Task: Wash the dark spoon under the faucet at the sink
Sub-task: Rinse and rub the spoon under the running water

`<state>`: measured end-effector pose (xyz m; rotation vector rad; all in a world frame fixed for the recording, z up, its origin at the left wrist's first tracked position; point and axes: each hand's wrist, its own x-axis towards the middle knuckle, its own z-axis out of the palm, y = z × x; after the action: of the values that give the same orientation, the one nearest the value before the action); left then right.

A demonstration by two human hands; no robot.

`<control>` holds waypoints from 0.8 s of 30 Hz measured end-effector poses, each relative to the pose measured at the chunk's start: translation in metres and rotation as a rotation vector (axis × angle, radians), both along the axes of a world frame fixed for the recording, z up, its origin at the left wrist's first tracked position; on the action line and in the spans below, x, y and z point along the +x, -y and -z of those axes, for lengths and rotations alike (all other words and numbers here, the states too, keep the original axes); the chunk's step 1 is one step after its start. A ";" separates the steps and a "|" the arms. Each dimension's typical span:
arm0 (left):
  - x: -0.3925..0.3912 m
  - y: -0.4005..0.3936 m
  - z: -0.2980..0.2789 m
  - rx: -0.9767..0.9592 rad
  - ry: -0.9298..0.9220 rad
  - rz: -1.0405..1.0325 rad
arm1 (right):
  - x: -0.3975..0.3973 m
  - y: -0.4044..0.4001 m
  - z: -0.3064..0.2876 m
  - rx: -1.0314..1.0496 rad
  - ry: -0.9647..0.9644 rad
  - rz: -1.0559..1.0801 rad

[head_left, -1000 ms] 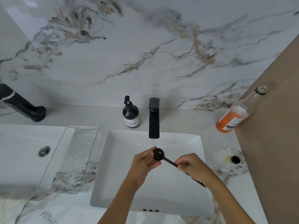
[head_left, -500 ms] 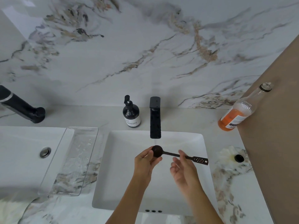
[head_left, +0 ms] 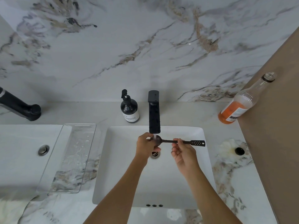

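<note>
The dark spoon (head_left: 192, 142) lies level over the white sink (head_left: 191, 183), its round bowl right under the black faucet (head_left: 154, 113). A thin stream of water falls from the spout onto the bowl. My left hand (head_left: 144, 147) wraps its fingers around the spoon's bowl. My right hand (head_left: 183, 151) pinches the middle of the handle between thumb and fingertips. The perforated handle end sticks out to the right. The drain (head_left: 155, 154) shows just below my left hand.
A dark soap pump bottle (head_left: 129, 110) stands left of the faucet. A clear tray (head_left: 69, 159) lies on the counter at left, beside a second sink (head_left: 19, 152) with its own black faucet (head_left: 21, 108). An orange-liquid bottle (head_left: 241, 104) leans at right, next to a brown wall (head_left: 278, 126).
The spoon has moved up under the spout and water now runs onto its bowl. My right hand has taken the handle in a pinch; half a second ago its fingers were loose.
</note>
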<state>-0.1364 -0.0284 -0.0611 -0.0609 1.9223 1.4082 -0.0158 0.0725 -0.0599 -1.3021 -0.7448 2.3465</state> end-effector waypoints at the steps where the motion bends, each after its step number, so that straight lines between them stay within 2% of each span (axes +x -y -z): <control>1: 0.001 0.000 -0.001 -0.007 0.009 0.011 | 0.000 0.000 0.001 0.000 0.006 0.006; 12: 0.008 0.001 0.000 -0.024 -0.054 0.050 | -0.004 -0.002 -0.002 0.055 0.025 -0.003; 19: 0.007 0.003 -0.005 -0.113 -0.126 0.081 | -0.001 0.000 -0.002 0.068 0.031 -0.026; 24: 0.008 0.001 0.000 -0.024 -0.086 0.073 | -0.004 0.000 -0.003 0.089 0.036 0.023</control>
<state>-0.1286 -0.0290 -0.0615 0.0588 1.9910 1.3595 -0.0193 0.0729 -0.0568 -1.3109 -0.8314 2.2503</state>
